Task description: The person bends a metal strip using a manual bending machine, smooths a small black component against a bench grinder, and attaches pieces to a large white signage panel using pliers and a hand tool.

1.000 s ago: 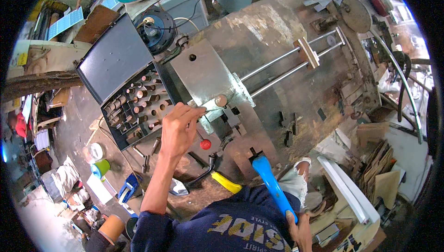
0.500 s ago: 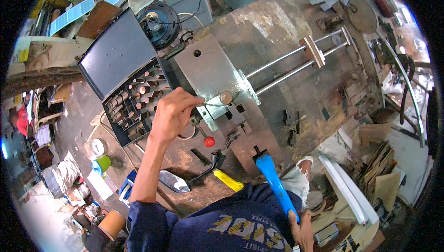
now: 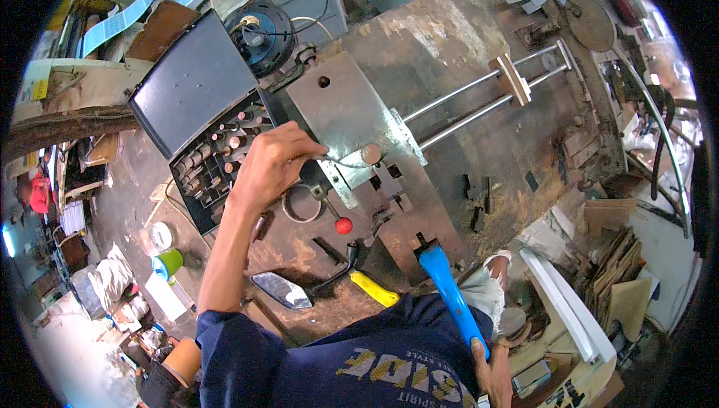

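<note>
My left hand (image 3: 275,162) pinches the end of a thin dark wire-like piece (image 3: 341,160), which runs over the corner of a steel machine plate (image 3: 326,101) to a round copper-coloured disc (image 3: 371,154). Below the fingers, a short lever with a red ball knob (image 3: 343,226) sticks out from the machine. My right hand (image 3: 490,372) is wrapped round the lower end of a long blue-gripped lever (image 3: 451,296). The lever's dark upper end meets the machine's steel base near the bench's front. What the thin piece is exactly, I cannot make out.
An open black case (image 3: 225,138) of cylindrical metal pieces sits left of the machine. Two guide rods (image 3: 457,102) with a stop block extend right. A mirror (image 3: 281,289), a yellow-handled tool (image 3: 374,288), a metal ring (image 3: 302,204) and dark offcuts lie on the bench.
My left hand keeps its pinch and has shifted slightly left and up. My right hand stays on the blue lever, with little movement. The whole view has shifted a little.
</note>
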Demonstrator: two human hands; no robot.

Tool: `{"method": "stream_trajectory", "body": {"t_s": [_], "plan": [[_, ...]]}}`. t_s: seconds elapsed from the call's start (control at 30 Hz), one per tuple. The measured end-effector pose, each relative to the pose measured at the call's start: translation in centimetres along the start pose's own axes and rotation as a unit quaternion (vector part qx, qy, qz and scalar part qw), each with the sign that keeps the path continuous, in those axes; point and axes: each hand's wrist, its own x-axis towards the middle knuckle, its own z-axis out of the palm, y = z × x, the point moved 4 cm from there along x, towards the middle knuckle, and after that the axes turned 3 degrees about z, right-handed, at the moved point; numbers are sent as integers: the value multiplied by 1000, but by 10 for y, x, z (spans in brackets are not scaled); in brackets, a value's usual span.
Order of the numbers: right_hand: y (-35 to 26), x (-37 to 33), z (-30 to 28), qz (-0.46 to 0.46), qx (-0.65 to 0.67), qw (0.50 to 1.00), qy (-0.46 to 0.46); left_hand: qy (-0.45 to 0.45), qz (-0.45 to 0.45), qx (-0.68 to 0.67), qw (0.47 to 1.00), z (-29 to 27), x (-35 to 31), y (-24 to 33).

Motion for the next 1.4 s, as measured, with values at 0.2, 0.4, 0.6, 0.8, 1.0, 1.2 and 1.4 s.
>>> {"method": "stream_trajectory", "body": {"t_s": [0.2, 0.4, 0.6, 0.8, 1.0, 1.2, 1.4], "plan": [[16, 7, 13, 10, -9, 1000, -3, -31, 35, -5, 999, -5, 9, -11], [0, 1, 1, 19, 0, 998, -63, -69, 45, -4, 997, -13, 23, -13], [5, 1, 3, 30, -19, 998, -58, -112, 49, -3, 993, -15, 36, -14], [-2, 5, 1, 19, -32, 996, -80, -135, 81, -7, 988, -15, 41, -20], [-1, -3, 2, -10, 1, 1000, -25, -153, 104, 2, 983, -14, 45, -23], [-4, -5, -4, 71, -12, 997, -38, -168, 93, 5, 981, -16, 44, -15], [-2, -1, 2, 10, 21, 1000, 8, 9, 31, -270, 962, -55, 10, 52]]}}
